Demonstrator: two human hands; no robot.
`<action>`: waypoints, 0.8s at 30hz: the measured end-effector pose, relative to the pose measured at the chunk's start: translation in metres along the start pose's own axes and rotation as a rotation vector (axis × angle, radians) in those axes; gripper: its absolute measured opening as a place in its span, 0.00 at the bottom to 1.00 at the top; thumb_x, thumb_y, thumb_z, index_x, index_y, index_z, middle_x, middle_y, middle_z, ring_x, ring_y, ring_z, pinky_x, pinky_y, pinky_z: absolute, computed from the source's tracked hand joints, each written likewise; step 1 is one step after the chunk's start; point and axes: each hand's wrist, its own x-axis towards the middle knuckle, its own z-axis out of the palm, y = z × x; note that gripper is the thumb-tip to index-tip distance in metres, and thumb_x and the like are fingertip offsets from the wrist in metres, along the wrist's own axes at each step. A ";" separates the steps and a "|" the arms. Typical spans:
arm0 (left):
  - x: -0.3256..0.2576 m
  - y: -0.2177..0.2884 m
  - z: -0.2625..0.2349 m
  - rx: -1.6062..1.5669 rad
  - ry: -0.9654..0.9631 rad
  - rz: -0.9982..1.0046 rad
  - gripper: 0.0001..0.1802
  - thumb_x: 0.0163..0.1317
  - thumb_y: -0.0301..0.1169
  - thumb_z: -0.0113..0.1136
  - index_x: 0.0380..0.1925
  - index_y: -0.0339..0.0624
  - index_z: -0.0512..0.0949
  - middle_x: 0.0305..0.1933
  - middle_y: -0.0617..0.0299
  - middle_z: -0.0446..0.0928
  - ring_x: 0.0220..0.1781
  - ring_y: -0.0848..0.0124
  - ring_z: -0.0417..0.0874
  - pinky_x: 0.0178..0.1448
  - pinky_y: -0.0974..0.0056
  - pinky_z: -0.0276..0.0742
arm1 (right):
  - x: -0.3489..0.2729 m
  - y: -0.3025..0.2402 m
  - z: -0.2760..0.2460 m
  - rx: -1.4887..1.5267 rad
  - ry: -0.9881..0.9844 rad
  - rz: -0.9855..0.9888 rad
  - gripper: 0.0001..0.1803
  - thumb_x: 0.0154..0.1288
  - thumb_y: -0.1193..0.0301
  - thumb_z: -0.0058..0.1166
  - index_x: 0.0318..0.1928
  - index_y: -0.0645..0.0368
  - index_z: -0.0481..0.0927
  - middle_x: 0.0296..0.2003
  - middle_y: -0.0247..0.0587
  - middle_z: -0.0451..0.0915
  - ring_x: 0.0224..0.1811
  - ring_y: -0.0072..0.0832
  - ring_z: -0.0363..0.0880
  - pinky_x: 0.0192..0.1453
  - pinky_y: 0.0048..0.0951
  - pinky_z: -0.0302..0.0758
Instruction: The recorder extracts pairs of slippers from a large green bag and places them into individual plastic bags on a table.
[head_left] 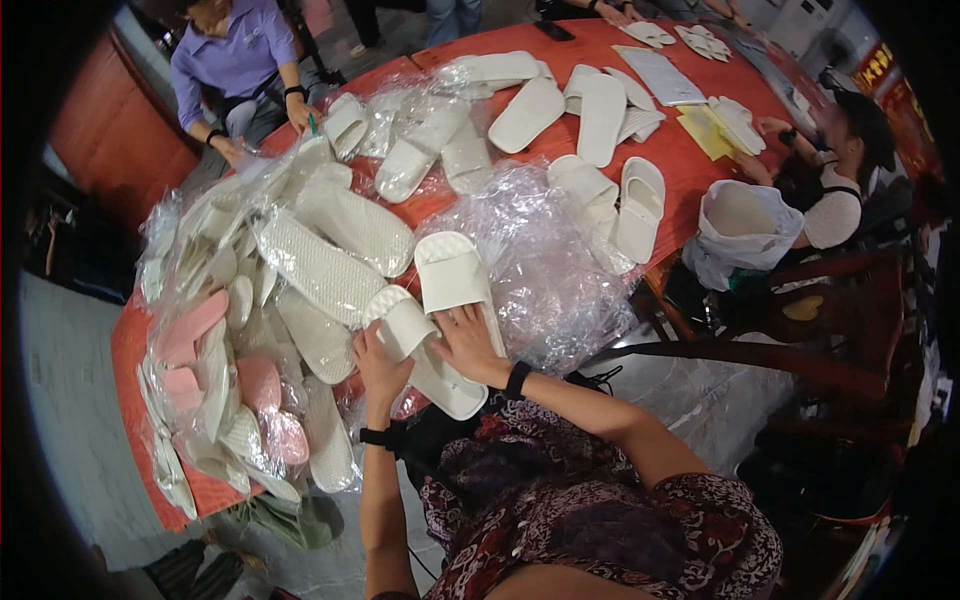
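Note:
Two white slide slippers with quilted footbeds lie side by side in front of me at the table's near edge. My left hand (384, 368) is closed around the outer side of the left slipper (407, 327). Across the right slipper (452, 283), just below its strap, my right hand (468, 345) lies with fingers stretched and apart. Its thumb points toward the left slipper. The right slipper's lower part is partly covered by that hand. Beyond my left hand lies a white slipper sole-up (315, 265), against the pile.
A heap of bagged white slippers and pink slippers (262, 384) covers the left of the red table (420, 205). Crumpled clear plastic bags (540, 255) lie to the right. More white slippers (602, 120) lie farther back. Co-workers sit around; a lined bin (745, 215) stands at right.

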 end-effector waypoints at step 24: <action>-0.028 0.081 0.096 0.079 -0.346 0.482 0.37 0.63 0.50 0.51 0.69 0.48 0.57 0.73 0.46 0.51 0.74 0.43 0.48 0.73 0.41 0.43 | 0.032 -0.005 -0.201 1.133 0.470 0.329 0.16 0.67 0.79 0.44 0.54 0.69 0.74 0.45 0.38 0.80 0.46 0.19 0.76 0.50 0.20 0.72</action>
